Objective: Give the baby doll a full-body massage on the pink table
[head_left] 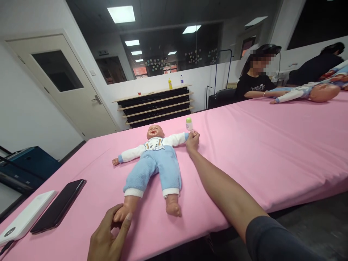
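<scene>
A baby doll [157, 159] in a white top with an animal face and light blue trousers lies on its back on the pink sheet, its head away from me. My left hand [108, 232] grips the doll's bare foot on the left side, thumb on one side and fingers on the other. With fingers closed around it, my right hand [193, 140] holds the doll's hand at the end of its outstretched arm on the right. Just beyond my right hand stands a small white bottle [189, 124] with a green cap. The doll's other arm and leg lie free on the sheet.
At the left edge of the pink-covered table [272, 152] lie a black phone [59, 206] and a white power bank [27, 217] with a cable. On the far right, a person [257, 78] handles another doll [312, 92]. Behind the table stands a shelf stack [156, 107] with bottles on top.
</scene>
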Demonstrator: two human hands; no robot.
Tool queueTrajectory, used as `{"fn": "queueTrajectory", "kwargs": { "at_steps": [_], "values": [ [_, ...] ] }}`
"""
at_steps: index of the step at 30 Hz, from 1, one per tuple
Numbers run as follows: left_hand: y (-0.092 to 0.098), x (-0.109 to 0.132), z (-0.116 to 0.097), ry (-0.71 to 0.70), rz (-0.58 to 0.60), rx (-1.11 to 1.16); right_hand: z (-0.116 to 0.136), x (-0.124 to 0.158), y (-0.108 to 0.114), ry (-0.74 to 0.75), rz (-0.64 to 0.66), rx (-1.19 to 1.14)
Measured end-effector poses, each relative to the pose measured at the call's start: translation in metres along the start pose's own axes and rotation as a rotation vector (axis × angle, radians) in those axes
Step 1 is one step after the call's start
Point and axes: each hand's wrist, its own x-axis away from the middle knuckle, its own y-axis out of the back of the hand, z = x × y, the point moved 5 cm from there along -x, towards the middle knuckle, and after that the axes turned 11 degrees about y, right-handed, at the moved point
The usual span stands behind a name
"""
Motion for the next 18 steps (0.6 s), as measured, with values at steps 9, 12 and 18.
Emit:
{"fn": "queueTrajectory", "kwargs": {
  "at_steps": [9, 12, 18],
  "values": [
    [-0.008, -0.001, 0.004, -0.067, 0.075, 0.086, 0.009, -0.003, 0.013, 0.071, -0.006, 0.081],
    [-0.013, -0.004, 0.013, -0.050, 0.142, 0.130, 0.020, -0.004, 0.021, 0.122, 0.015, 0.144],
    [-0.008, -0.011, 0.012, -0.092, 0.132, 0.206, 0.051, -0.012, 0.028, 0.208, 0.166, 0.242]
  ]
}}
